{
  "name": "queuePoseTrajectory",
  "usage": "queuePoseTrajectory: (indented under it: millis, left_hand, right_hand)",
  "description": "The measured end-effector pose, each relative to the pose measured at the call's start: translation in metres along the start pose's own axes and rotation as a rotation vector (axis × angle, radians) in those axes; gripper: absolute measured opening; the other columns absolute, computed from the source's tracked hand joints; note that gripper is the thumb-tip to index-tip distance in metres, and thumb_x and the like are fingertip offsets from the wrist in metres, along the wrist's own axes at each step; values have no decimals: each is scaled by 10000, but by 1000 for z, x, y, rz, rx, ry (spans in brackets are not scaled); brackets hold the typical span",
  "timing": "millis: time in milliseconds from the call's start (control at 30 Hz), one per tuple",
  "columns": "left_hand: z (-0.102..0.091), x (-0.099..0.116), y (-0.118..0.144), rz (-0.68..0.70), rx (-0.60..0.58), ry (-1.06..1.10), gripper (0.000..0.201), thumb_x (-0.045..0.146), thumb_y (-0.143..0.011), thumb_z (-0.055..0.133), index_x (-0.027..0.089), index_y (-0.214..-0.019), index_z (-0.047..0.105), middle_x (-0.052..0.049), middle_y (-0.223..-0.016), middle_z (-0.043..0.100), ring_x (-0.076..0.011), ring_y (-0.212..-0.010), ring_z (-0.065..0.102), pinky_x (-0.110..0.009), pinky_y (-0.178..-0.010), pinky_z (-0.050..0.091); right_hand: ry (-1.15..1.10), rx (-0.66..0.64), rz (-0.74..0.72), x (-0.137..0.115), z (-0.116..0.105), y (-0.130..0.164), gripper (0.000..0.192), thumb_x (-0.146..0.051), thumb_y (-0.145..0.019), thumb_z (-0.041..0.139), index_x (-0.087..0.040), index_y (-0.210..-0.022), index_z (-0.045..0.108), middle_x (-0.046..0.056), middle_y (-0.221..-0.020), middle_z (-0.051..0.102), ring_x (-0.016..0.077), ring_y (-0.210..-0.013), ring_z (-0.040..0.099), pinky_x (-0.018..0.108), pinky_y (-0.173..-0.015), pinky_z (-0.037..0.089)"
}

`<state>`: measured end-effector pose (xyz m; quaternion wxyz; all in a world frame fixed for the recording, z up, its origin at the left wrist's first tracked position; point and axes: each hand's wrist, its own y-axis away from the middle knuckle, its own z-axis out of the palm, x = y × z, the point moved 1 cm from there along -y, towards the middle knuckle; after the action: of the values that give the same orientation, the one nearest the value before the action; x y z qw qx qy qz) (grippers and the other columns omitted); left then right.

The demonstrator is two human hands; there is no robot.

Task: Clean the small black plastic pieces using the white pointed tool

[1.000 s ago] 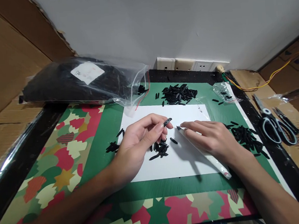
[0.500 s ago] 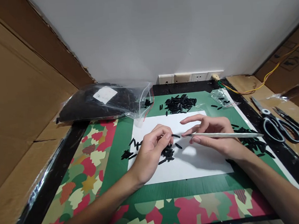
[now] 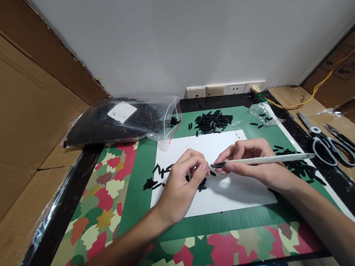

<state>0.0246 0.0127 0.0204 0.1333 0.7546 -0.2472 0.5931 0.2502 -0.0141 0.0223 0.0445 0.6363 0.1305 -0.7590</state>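
Observation:
My right hand (image 3: 248, 158) grips a slim, pale, tapering stick (image 3: 268, 159) lying nearly level across its fingers. A small black elongated piece (image 3: 218, 165) sits at those fingertips, by the stick's narrow end. To its left, my left hand (image 3: 184, 177) has thumb and forefinger together, with no piece showing between the tips. Small black pieces (image 3: 202, 184) lie on the white paper (image 3: 231, 194) behind and beneath my left hand, partly hidden by it. Another small group of black pieces (image 3: 150, 184) lies left of that hand.
A larger heap of black pieces (image 3: 214, 122) lies behind the paper, and another (image 3: 303, 168) right of my right hand. A filled plastic bag (image 3: 109, 124) stands back left. Scissors (image 3: 322, 146) and a small clear bag (image 3: 262, 114) are at right. Cardboard (image 3: 16, 80) borders the left.
The black piece that stuck out of my left fingertips is now at my right fingertips. My right fingers have closed in, and the stick's narrow end now meets the piece.

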Motion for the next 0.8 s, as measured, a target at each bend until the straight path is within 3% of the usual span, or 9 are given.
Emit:
queuePoseTrajectory:
  millis: [200, 333, 433, 567, 667, 800]
  left_hand:
    - [-2, 1, 0, 13, 2, -3, 356, 387, -1118, 562, 182, -853, 682, -40, -961, 590, -185, -902, 552, -307, -800, 409]
    - [-5, 2, -2, 53, 23, -38, 351, 370, -1122, 547, 182, -856, 675, -33, -962, 607, -173, -877, 554, -307, -783, 407]
    - [-9, 4, -5, 64, 83, -112, 350, 366, -1121, 535, 182, -857, 675, -31, -935, 617, -181, -882, 561, -316, -791, 410]
    - [-10, 1, -7, 36, 55, -297, 264, 327, -1106, 539, 194, -967, 719, -42, -1028, 683, -195, -911, 605, -337, -813, 439]
    - [-7, -5, -5, 120, -40, -552, 186, 236, -1068, 568, 222, -1091, 752, -52, -1111, 722, -244, -1074, 645, -401, -954, 447]
    - [-4, -9, -2, 186, -108, -750, 143, 206, -996, 651, 218, -1079, 767, -65, -1103, 731, -275, -1070, 654, -437, -930, 453]
  right_hand:
    - [-54, 95, 169, -2, -17, 22, 308, -264, -870, 919, -179, -719, 665, 94, -975, 848, 208, -864, 822, 350, -851, 669]
    - [218, 250, 197, -9, -31, 49, 330, -330, -878, 911, -182, -701, 676, 111, -1045, 843, 231, -931, 822, 293, -769, 650]
    - [505, 192, 105, -13, -30, 58, 326, -304, -944, 832, -194, -691, 659, 100, -1088, 837, 243, -987, 812, 311, -791, 625]
    - [743, 100, -32, -8, -14, 46, 285, -252, -978, 762, -207, -721, 646, 91, -1111, 835, 266, -1048, 796, 378, -873, 612]
    - [771, 96, -71, 1, -2, 28, 230, -253, -957, 764, -212, -762, 649, 92, -1099, 837, 268, -1009, 792, 396, -868, 606]
    - [814, 91, -86, 14, 6, 11, 177, -242, -956, 730, -212, -788, 684, 71, -988, 838, 236, -889, 779, 358, -789, 589]
